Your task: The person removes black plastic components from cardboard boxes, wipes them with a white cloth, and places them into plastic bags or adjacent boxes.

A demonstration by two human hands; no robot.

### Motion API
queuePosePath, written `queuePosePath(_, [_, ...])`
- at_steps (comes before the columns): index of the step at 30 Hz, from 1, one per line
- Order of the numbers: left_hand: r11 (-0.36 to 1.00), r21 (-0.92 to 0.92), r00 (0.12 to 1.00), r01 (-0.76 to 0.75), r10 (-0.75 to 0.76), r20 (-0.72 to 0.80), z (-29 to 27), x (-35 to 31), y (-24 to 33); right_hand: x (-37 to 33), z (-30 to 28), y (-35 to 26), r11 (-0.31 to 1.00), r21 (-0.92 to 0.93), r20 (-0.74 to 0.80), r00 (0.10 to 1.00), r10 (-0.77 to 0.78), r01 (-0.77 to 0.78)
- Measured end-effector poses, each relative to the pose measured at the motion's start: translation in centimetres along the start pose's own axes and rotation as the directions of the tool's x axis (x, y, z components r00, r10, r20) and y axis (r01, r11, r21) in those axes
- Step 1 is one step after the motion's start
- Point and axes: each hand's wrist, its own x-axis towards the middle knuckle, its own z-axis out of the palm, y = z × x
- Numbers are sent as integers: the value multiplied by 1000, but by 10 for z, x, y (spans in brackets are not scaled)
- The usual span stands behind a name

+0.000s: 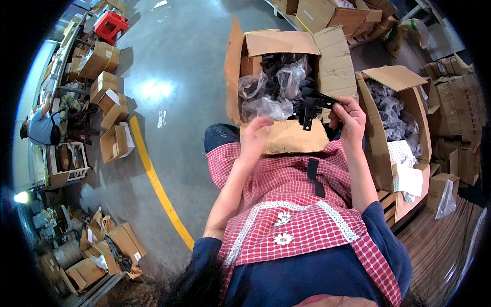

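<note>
Holding a black plastic bracket [310,108] pinched in the right hand [350,120] above the near edge of an open cardboard box [286,43], left hand [255,135] open and empty beside it, likely to steady the part.

Both bare forearms rise from the lower edge, elbows bent, hands raised in front of the chest. Left hand [254,134]: open, fingers loosely curled and slightly blurred, palm turned toward the right hand, holding nothing. Right hand [349,118]: wrist flexed, fingers and thumb pinched closed around a black plastic bracket [313,106], which projects beyond the fingertips toward the left hand.
</note>
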Motion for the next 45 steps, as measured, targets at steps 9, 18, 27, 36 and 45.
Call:
queuePosePath(9, [854,-429,922,294,-135,362,10,-14,31,-30,-27,33,868,333,205,927,314,-368])
queuePosePath(18, [724,-548,888,418,-198,415,22,-16,26,-49,1,67,753,38,187,745,640,-657])
queuePosePath(27, [664,-725,920,185,-376,-109,-4,-22,-10,-4,39,89,805,-403,364,730,578,-436])
queuePosePath(36, [636,-730,865,250,-486,-128,-5,-16,-34,135,59,216,320,-851,461,884,74,416])
queuePosePath(45, [459,-834,756,305,-650,-81,-16,-9,-28,187,95,292,-395,-367,686,532,496,842])
